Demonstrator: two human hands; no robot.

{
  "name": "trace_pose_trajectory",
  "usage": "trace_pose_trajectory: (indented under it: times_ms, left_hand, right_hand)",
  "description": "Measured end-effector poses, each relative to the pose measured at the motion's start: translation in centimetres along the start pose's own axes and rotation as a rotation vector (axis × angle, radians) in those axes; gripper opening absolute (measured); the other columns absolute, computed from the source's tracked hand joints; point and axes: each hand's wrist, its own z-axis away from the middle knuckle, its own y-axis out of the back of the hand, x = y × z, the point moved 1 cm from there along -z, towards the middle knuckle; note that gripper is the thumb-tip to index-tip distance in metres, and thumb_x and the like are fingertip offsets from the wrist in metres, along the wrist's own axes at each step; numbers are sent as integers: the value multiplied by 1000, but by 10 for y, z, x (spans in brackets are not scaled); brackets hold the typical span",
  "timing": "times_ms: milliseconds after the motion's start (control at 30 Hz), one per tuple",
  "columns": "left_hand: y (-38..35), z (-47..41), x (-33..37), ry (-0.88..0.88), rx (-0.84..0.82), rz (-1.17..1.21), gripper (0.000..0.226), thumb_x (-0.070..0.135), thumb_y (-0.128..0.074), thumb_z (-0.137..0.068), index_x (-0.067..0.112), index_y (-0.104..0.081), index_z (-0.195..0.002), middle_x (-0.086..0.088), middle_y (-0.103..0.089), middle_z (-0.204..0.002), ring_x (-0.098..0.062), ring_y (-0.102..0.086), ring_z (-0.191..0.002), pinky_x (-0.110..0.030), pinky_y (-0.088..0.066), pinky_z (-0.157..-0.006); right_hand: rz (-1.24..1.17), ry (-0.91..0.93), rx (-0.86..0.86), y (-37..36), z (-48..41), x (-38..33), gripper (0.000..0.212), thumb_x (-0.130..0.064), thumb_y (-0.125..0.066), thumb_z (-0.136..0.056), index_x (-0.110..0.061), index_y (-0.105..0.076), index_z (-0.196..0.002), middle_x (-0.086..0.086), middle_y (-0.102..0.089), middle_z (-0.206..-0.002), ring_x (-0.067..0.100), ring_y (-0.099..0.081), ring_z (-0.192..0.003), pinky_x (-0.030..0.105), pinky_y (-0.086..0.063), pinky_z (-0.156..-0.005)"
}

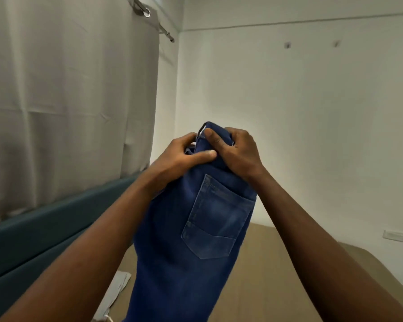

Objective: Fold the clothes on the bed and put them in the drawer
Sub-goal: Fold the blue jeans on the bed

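- The blue jeans (191, 240) hang in the air above the bed (277, 263), gathered at the waistband, where both hands meet at the top of the garment.
- The left hand (179, 159) pinches the bunched band with its thumb laid across the denim. The right hand (237, 152), touching it, clenches the same bunch from the other side.
- Risk, as I judge it: the grip takes only a wad of the band, so the heavy legs below may twist and the fold come out uneven, or one layer could slide free.
- Just below the grip sits a stitched back pocket (215, 219), faded at its middle. The denim looks thick and stiff.
- Farther below the grip lies the bed's smooth tan sheet, with a pale cloth (116, 289) lying low to the left.
- Left of the grip hangs a creased grey curtain (68, 89).
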Motion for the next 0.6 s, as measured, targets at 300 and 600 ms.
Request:
trace_pose_trajectory:
  times_ms: [300, 600]
  left_hand:
    - [25, 150, -113, 923, 155, 237, 103, 107, -16, -60, 15, -64, -62, -6, -58, -64, -18, -49, -54, -29, -39, -57]
    - [-4, 152, -93, 517, 538, 241, 40, 43, -60, -102, 9, -71, -86, -5, -74, -82, -22, -67, -78, -43, -51, -76]
  right_hand:
    - [120, 149, 113, 20, 2, -28, 58, -72, -62, -86, -28, -35, -61, -12, -41, -55, 7, -39, -52, 30, -32, -53]
    - [368, 266, 30, 22, 25, -61, 73, -84, -49, -83, -13, -56, -73, -2, -58, -64, 22, -54, -61, 38, -41, -57]
